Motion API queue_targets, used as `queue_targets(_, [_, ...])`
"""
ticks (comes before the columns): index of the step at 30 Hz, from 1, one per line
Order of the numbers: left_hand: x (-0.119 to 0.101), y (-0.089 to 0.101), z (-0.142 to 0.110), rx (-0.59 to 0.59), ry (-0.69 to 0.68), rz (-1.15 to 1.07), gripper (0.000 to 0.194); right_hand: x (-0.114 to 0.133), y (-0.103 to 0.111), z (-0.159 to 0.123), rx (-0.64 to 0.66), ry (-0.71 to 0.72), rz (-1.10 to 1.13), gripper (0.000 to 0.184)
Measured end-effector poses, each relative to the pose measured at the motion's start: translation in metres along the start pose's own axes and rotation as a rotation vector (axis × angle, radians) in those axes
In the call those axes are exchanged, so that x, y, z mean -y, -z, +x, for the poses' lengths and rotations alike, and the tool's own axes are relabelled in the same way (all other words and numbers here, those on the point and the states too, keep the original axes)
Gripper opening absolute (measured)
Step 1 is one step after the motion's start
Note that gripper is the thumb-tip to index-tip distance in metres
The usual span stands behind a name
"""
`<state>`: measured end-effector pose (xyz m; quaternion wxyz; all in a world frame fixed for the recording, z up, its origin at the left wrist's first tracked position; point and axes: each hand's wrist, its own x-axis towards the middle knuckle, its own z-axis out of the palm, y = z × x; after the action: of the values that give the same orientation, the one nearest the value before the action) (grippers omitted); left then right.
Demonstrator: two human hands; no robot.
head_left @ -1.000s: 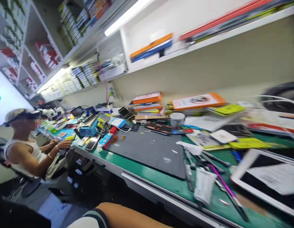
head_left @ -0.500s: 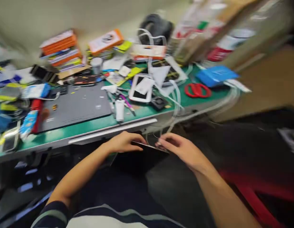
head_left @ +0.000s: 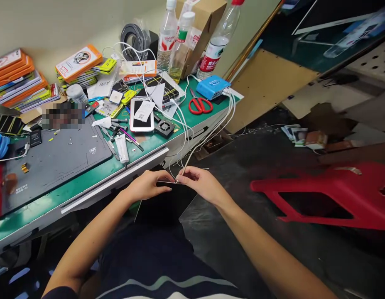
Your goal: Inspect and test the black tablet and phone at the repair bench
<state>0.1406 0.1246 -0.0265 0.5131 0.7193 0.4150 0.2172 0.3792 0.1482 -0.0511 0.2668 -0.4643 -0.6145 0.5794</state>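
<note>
My left hand (head_left: 148, 185) is closed on the edge of a thin, flat, dark device (head_left: 163, 204) that looks like a tablet. Its wide face is turned towards me and in shadow, below the table edge. My right hand (head_left: 202, 182) pinches the end of a white charging cable (head_left: 195, 146) against the device's top edge. Fingertips hide the plug, so I cannot tell if it is inserted. From there the cable runs up to a blue multi-port charger (head_left: 213, 87) at the table's right end.
On the green table (head_left: 180, 129) lie red-handled scissors (head_left: 200, 105), a small black fan (head_left: 165, 128), a white phone (head_left: 141, 116), a white tube (head_left: 121, 148) and a grey work mat (head_left: 67, 158). Bottles (head_left: 214, 52) stand behind. A red plastic stool (head_left: 323, 195) lies on the floor at right.
My view has swung to the right and sharpened, bringing the red stool into sight. Both hands remain at the device's edge, with the right fingertips closer to the left hand.
</note>
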Motion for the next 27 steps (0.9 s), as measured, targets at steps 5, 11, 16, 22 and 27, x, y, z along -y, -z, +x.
queue_targets(5, [-0.003,0.001,0.004,0.011,0.019,0.022,0.024,-0.001,-0.003,0.004,-0.008,0.011,0.026,0.028])
queue_targets(11, [-0.005,0.003,0.005,-0.004,0.057,0.039,0.022,0.004,-0.003,0.007,-0.018,0.010,0.074,0.032])
queue_targets(16, [-0.005,0.003,0.008,-0.006,0.074,0.006,0.019,0.003,-0.002,0.007,-0.018,0.022,0.050,0.029])
queue_targets(22, [-0.001,0.002,0.011,0.003,0.072,0.002,0.022,0.001,-0.001,0.008,-0.025,0.039,0.005,0.022])
queue_targets(27, [-0.007,0.003,0.012,-0.030,0.078,0.016,0.017,0.006,0.001,0.005,-0.030,0.063,-0.095,0.016])
